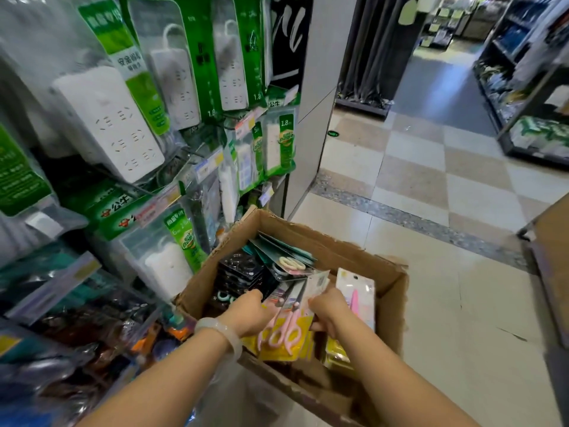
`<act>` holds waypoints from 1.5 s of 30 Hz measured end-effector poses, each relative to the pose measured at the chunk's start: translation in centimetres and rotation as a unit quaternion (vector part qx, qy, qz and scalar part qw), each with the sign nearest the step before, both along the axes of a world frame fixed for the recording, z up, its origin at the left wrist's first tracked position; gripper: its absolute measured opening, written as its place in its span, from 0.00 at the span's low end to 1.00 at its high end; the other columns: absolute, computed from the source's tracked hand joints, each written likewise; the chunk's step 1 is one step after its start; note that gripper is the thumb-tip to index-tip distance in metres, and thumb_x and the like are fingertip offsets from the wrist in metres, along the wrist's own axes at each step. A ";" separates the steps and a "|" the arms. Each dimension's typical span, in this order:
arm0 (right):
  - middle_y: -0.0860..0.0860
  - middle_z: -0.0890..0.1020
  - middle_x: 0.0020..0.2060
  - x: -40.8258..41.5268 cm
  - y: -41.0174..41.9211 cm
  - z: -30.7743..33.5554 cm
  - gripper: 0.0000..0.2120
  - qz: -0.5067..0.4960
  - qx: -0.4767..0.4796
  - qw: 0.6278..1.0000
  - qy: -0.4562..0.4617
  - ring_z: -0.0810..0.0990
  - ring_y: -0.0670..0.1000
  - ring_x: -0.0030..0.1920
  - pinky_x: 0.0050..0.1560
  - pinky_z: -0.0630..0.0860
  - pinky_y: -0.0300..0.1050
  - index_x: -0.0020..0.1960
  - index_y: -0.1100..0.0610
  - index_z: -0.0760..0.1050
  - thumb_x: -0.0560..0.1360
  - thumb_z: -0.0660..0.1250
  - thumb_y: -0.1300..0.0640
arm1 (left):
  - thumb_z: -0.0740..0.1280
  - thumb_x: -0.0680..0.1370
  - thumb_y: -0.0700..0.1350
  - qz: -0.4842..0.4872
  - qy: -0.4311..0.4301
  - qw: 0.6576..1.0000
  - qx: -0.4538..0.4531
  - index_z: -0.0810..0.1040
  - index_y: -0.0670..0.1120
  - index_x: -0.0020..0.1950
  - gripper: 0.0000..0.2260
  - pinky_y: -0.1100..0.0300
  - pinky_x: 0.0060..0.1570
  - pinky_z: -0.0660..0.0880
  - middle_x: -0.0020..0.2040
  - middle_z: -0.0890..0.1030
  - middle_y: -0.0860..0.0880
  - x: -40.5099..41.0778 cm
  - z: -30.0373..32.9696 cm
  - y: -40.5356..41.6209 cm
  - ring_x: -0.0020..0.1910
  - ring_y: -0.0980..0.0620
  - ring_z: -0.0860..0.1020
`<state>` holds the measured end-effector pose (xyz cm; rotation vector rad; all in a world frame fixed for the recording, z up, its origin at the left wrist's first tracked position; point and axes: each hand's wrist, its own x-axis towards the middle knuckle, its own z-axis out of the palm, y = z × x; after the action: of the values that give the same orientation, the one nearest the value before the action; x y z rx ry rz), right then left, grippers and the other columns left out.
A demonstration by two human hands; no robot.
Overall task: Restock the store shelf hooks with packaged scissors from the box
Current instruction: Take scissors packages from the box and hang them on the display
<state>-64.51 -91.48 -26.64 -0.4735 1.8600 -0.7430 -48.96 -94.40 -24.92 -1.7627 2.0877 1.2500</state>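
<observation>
An open cardboard box (pixel 323 241) stands on the floor by the shelf, filled with packaged scissors. Both my hands reach into it. My left hand (pixel 249 312), with a pale bangle on its wrist, grips the left edge of a pack of pink scissors on a yellow card (pixel 288 331). My right hand (pixel 329 312) holds the right side of the same stack. Just right of that hand stands another pack with pink scissors (pixel 358 294). Dark green scissor packs (pixel 283 251) and black packs (pixel 240 269) lie deeper in the box.
The shelf on the left carries hooks with green-and-white power strip packages (pixel 110 124) above and blurred mixed goods (pixel 92 328) low down. A grey pillar (pixel 317 103) stands behind the box. Tiled floor (pixel 431 195) stretches right toward other shelving (pixel 529 87). A brown surface (pixel 554 257) sits at the right edge.
</observation>
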 end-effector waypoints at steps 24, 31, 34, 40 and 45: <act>0.58 0.80 0.39 3.5 1.2 -1.6 0.11 0.102 0.008 0.987 0.122 0.78 0.55 0.40 0.39 0.73 0.45 0.47 0.64 0.79 0.74 0.64 0.56 | 0.65 0.77 0.41 0.305 0.294 0.838 0.344 0.79 0.37 0.29 0.16 0.65 0.17 0.72 0.23 0.78 0.43 3.7 4.6 0.6 0.18 0.50 0.76; 0.58 0.79 0.41 3.1 0.1 -3.5 0.07 0.035 0.017 0.999 0.037 0.79 0.57 0.42 0.44 0.79 0.49 0.43 0.60 0.75 0.74 0.59 0.60 | 0.66 0.76 0.40 0.328 0.319 0.834 0.307 0.78 0.36 0.39 0.09 0.67 0.17 0.71 0.24 0.78 0.44 5.7 5.7 0.5 0.18 0.52 0.75; 0.62 0.78 0.39 2.5 0.6 -1.6 0.05 -0.028 0.017 0.998 -0.056 0.79 0.58 0.34 0.35 0.81 0.54 0.45 0.63 0.71 0.70 0.58 0.67 | 0.66 0.76 0.39 0.329 0.342 0.829 0.296 0.79 0.36 0.41 0.08 0.66 0.18 0.72 0.25 0.78 0.45 5.6 6.1 0.1 0.19 0.52 0.75; 0.56 0.76 0.33 -0.4 2.0 5.3 0.07 -0.041 -0.099 0.994 -0.023 0.76 0.53 0.30 0.19 0.72 0.37 0.43 0.59 0.69 0.75 0.59 0.70 | 0.62 0.78 0.39 0.305 0.371 0.848 0.224 0.77 0.39 0.44 0.06 0.61 0.23 0.77 0.27 0.81 0.43 4.0 6.4 -1.1 0.23 0.49 0.79; 0.55 0.80 0.42 -1.5 1.0 8.6 0.08 0.042 -0.176 0.983 -0.025 0.80 0.53 0.39 0.31 0.77 0.44 0.51 0.57 0.70 0.74 0.66 0.64 | 0.64 0.77 0.37 0.312 0.398 0.853 0.133 0.77 0.38 0.54 0.07 0.51 0.40 0.81 0.41 0.84 0.39 3.6 6.8 -1.3 0.37 0.44 0.83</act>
<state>-66.02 -90.44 -18.00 -0.7463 1.6541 -1.0213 -45.35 -95.66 -18.16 -2.0708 1.4571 2.6790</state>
